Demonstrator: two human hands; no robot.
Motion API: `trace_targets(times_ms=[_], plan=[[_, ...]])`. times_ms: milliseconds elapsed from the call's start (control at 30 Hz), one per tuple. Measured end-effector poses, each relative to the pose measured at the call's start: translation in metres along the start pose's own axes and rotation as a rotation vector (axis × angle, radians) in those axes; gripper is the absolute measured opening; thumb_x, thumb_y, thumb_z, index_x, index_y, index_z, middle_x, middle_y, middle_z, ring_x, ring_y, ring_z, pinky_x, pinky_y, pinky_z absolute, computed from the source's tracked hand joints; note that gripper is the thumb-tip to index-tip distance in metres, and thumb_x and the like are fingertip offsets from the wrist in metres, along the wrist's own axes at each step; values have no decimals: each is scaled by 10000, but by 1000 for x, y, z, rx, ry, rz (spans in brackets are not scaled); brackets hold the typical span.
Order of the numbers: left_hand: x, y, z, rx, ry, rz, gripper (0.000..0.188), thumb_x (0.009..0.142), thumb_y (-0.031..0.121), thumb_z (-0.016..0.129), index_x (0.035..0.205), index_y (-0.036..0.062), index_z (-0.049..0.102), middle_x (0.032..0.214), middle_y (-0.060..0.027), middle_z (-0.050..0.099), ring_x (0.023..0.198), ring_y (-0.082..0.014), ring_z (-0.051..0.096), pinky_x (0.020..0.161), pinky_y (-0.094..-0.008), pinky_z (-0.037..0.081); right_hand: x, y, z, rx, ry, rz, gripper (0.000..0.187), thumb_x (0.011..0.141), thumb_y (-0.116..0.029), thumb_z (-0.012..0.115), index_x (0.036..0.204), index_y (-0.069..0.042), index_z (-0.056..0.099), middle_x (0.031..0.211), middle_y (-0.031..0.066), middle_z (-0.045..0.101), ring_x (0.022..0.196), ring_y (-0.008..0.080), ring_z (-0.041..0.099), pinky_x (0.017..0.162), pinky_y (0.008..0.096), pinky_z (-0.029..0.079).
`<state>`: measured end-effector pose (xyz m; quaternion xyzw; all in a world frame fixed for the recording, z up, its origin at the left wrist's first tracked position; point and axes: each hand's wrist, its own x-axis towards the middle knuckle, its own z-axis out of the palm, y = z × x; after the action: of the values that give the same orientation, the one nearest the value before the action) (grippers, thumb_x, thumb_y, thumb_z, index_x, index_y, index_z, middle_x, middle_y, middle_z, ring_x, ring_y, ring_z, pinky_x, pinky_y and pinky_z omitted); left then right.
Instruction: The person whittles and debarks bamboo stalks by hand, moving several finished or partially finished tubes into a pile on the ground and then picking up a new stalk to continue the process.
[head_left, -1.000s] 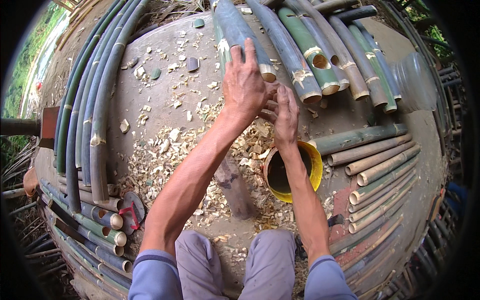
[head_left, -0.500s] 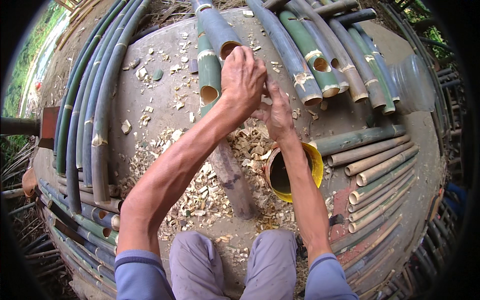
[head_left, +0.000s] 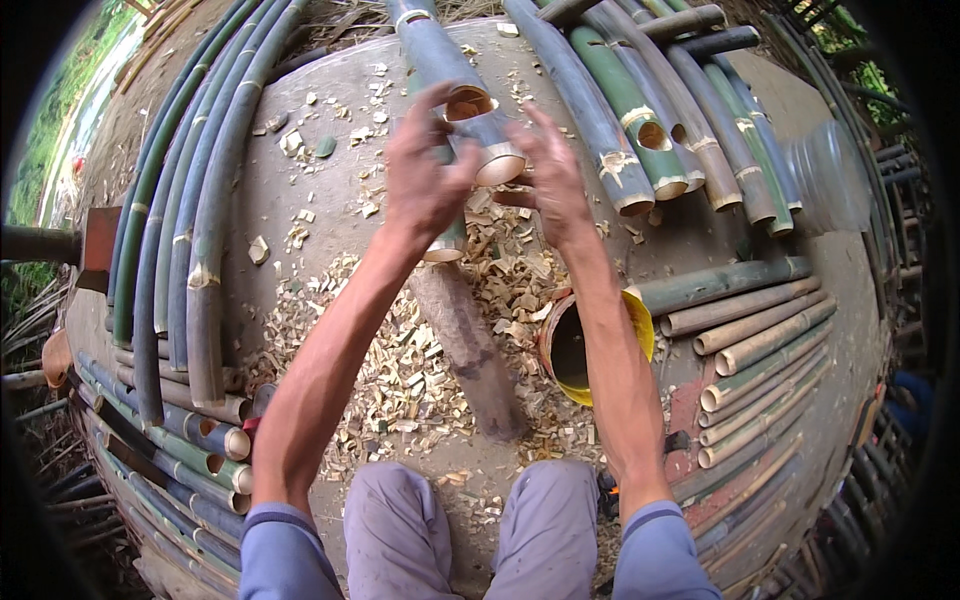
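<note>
Loosely open hands (head_left: 418, 178) (head_left: 556, 190), bamboo pole (head_left: 437, 55) between

Dusty blue-grey along the bamboo tube (head_left: 443, 57) near twelve o'clock, pale cream at its cut end (head_left: 500, 170). Green with a whitish band on the bamboo pole (head_left: 607, 75) at one. Cream across the wood chips (head_left: 395, 395) towards seven. Bright yellow around the bucket rim (head_left: 640, 338) between three and four. Lavender-grey on the trousers (head_left: 400, 530) at six.
</note>
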<state>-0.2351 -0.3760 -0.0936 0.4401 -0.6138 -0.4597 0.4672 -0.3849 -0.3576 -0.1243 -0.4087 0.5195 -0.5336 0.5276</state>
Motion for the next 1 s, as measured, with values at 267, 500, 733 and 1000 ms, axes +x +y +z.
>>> trace_targets(times_ms=[267, 500, 733, 1000], plan=[[-39, -99, -12, 132, 109, -423, 765, 849, 467, 603, 1363, -43, 355, 1127, -273, 581, 1042, -392, 579, 951, -450, 427, 12, 2, 27, -528, 44, -194, 833, 801, -452, 678, 1385, 53, 364, 1023, 256, 631, 834, 288, 671, 660, 364, 552], [-32, -112, -5, 152, 160, -519, 612, 935, 443, 483, 1316, -33, 431, 1195, -240, 577, 1023, -351, 595, 911, -418, 448, 26, 4, -38, -517, 205, -310, 750, 806, -474, 638, 1301, 60, 455, 1036, 245, 630, 781, 293, 659, 664, 376, 526], [-33, -142, -7, 131, 260, -596, 570, 972, 461, 393, 1299, 0, 465, 1171, -176, 579, 980, -275, 619, 798, -386, 514, 6, 29, -30, -522, 319, -380, 735, 818, -525, 610, 1281, 31, 476, 1053, 251, 616, 978, 337, 614, 858, 409, 469], [-36, -163, -17, -187, 279, -712, 510, 972, 437, 397, 1228, 11, 510, 1043, -162, 617, 806, -272, 664, 651, -409, 559, -12, 53, 1, -154, 258, -222, 642, 873, -439, 615, 1307, 3, 446, 963, 162, 620, 696, 187, 617, 588, 331, 509]])
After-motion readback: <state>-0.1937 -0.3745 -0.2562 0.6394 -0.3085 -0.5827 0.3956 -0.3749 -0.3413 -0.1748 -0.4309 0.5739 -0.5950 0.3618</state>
